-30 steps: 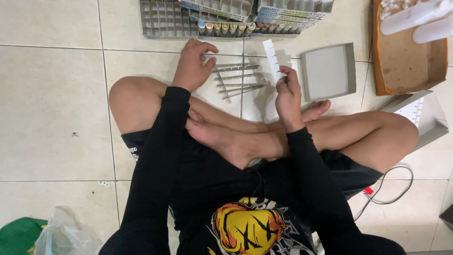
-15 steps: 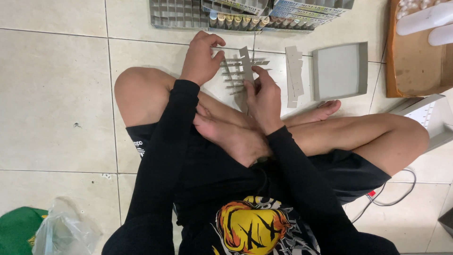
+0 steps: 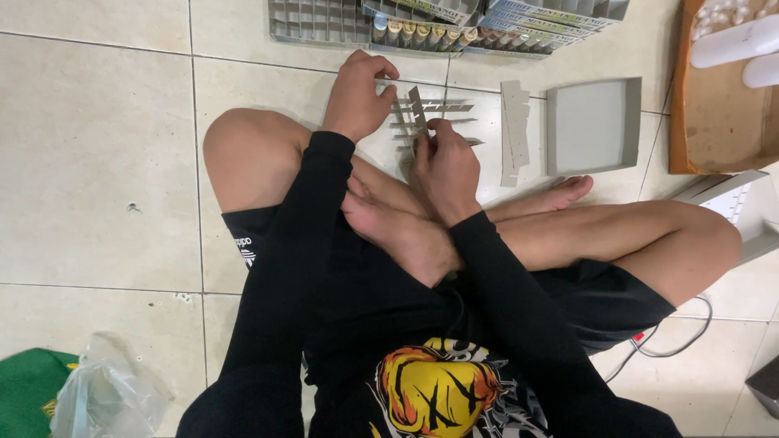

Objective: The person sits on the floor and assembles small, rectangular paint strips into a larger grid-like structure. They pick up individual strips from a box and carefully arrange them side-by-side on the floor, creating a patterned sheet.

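I sit cross-legged on a tiled floor. My right hand (image 3: 446,166) pinches a slotted grey cardboard strip (image 3: 417,109) and holds it upright across several parallel strips (image 3: 442,107) lying on the floor. My left hand (image 3: 359,96) rests at the left end of those strips with its fingers curled on them. A loose pile of slotted strips (image 3: 514,130) lies to the right, apart from both hands. Beside it sits a shallow grey cardboard tray (image 3: 591,126).
Finished cardboard grids and stacked trays (image 3: 438,20) line the far edge. A brown box (image 3: 718,105) with white objects stands at the far right. A cable (image 3: 665,345) runs by my right knee. A clear plastic bag (image 3: 105,393) and green item (image 3: 28,389) lie near left.
My right hand set down the strips it held on the right, moved left and now stands one strip across the row. My left hand stayed at the row's left end.
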